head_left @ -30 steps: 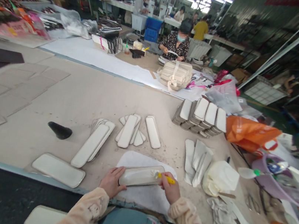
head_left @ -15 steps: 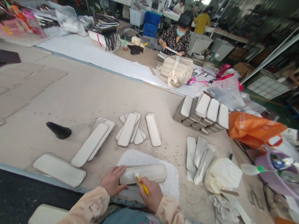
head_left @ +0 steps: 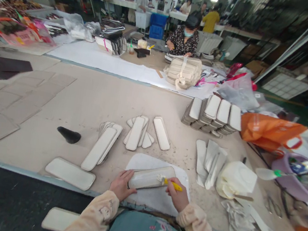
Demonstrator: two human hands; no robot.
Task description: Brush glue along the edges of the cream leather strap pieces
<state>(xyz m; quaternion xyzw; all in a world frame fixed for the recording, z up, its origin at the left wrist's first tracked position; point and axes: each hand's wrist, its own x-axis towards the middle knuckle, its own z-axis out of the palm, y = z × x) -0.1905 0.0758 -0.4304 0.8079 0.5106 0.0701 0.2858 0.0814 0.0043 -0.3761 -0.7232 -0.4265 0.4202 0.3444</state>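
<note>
My left hand (head_left: 122,185) grips the left end of a long white panel (head_left: 144,180) with rounded corners, its fingers on the far side and its thumb at the near edge. A yellow-handled brush (head_left: 174,184) is held in my right hand (head_left: 179,196), its white tip touching the panel's upper face toward the right. Wet-looking whitish streaks show on that face. Beneath the panel lies a white sheet (head_left: 176,205). Similar panels lie beyond: a fanned stack (head_left: 99,148), a crossed pile (head_left: 135,134) and a single panel (head_left: 161,133). Another panel (head_left: 70,173) rests at the table's front edge.
A black curved object (head_left: 68,135) lies at left. On the right are stacked panels (head_left: 212,110), pale strips (head_left: 206,162), a whitish container (head_left: 235,180), an orange bag (head_left: 270,131) and a purple basin (head_left: 281,165). A masked co-worker (head_left: 184,39) sits across the table.
My right hand has moved the brush rightward along the panel. My left hand stays on the panel's left end. The view has shifted slightly left; the co-worker's hands have moved lower.
</note>
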